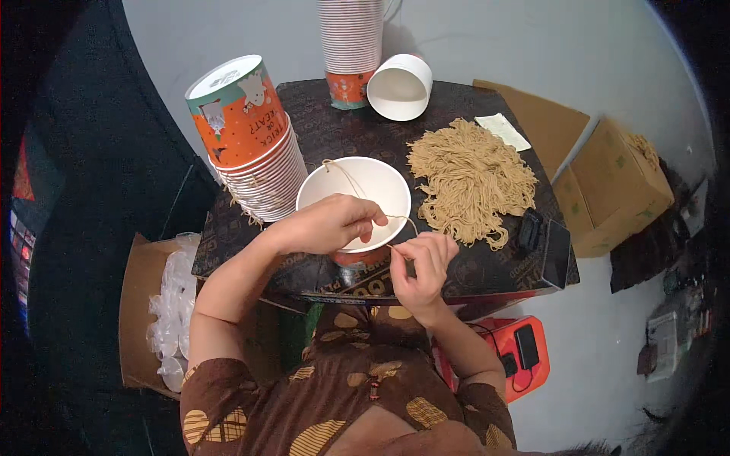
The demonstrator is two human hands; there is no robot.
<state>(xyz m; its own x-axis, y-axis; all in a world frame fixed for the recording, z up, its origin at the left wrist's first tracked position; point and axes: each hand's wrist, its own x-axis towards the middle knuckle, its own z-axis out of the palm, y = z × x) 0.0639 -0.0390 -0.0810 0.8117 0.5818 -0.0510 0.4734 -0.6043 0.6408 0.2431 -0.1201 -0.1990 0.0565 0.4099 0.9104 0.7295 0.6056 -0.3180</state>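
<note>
A white-lined paper bucket [353, 173] stands upright at the table's near edge, its orange printed outside showing below the rim. A thin tan cord [405, 218] runs from its far left rim across the inside and loops out over the right rim. My left hand [334, 222] reaches over the near side of the bucket, fingers curled closed on the cord by the right inner wall. Just outside that rim my right hand [424, 270] pinches the cord, a short bit poking out toward the bucket. The fingertips of my left hand are partly hidden.
A pile of tan cords [475, 182] lies to the right, beside a black phone-like object [557, 254]. Nested orange buckets [247, 137] stand upside down at left. Behind are a tall bucket stack [350, 45] and a tipped white bucket [401, 87]. Cardboard boxes [608, 190] flank the table [327, 121].
</note>
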